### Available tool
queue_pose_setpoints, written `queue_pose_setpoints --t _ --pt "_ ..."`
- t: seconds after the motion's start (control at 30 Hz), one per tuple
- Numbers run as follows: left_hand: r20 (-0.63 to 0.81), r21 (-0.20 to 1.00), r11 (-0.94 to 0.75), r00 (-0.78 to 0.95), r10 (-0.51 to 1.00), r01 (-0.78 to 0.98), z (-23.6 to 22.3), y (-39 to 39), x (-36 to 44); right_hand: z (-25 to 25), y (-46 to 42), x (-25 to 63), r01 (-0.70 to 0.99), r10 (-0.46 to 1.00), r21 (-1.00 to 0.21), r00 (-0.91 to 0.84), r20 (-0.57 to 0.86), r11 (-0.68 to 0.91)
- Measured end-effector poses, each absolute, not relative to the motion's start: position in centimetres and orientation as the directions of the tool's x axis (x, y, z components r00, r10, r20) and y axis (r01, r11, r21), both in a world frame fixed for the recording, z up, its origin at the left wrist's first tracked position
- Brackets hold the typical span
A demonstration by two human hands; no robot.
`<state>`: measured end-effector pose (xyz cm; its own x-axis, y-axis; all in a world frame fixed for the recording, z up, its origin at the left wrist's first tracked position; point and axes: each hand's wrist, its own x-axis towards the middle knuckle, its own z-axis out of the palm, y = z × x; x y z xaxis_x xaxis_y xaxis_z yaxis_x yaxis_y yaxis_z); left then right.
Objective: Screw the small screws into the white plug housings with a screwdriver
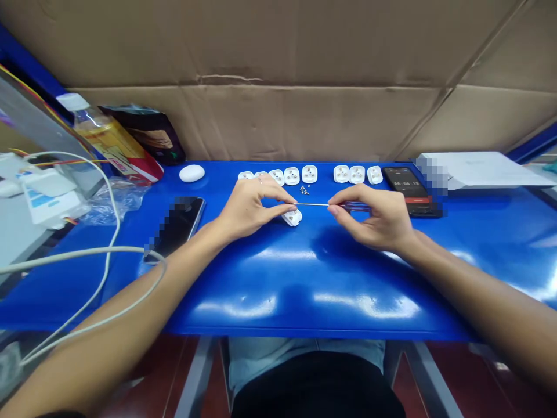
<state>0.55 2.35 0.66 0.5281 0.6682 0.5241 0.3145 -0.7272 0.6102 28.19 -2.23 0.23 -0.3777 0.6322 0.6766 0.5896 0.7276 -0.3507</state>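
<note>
My left hand (252,206) pinches a small white plug body (292,218) between thumb and fingers, just above the blue table top. My right hand (374,217) grips a slim screwdriver with a dark translucent handle (354,206). Its thin steel shaft (313,204) reaches left, its tip at my left fingertips, with the contact point hidden. Beyond my hands stands a row of several white plug parts (291,175), and a little pile of tiny screws (304,190) lies just in front of that row.
A black phone showing a timer (411,191) lies at the right, another phone (178,226) at the left. A white oval case (192,173), a plastic bottle, a dark bag, white papers, a pale cable and a cardboard backing surround the blue table (304,290).
</note>
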Motion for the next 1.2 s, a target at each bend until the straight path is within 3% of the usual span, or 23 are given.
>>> queue_pose_setpoints --t 0.17,0.3,0.47,0.8,1.03,1.2 --pt "0.612 0.425 -0.808 0.528 0.589 0.409 0.3 2.3 0.6 0.2 -2.2 27.9 0.563 0.722 -0.492 -0.311 0.618 0.664" --pt "0.607 0.325 -0.820 0.561 0.562 0.470 -0.1 2.6 0.6 0.4 -2.3 27.5 0.544 0.703 -0.482 -0.329 0.631 0.687" --pt "0.582 0.382 -0.818 0.575 0.575 0.431 -0.3 2.6 0.7 0.4 -2.3 27.6 0.574 0.656 -0.395 -0.367 0.660 0.718" --pt "0.526 0.438 -0.774 0.568 0.633 0.457 0.5 2.3 0.7 0.1 -2.1 28.0 0.595 0.674 -0.395 -0.370 0.639 0.701" --pt "0.263 0.570 -0.668 0.664 0.700 0.479 0.6 3.1 -0.3 0.2 -2.2 28.2 0.600 0.653 -0.346 -0.423 0.628 0.721" --pt "0.220 0.643 -0.614 0.658 0.720 0.458 0.1 3.1 -0.3 0.2 -2.3 28.2 0.591 0.653 -0.335 -0.478 0.588 0.734"
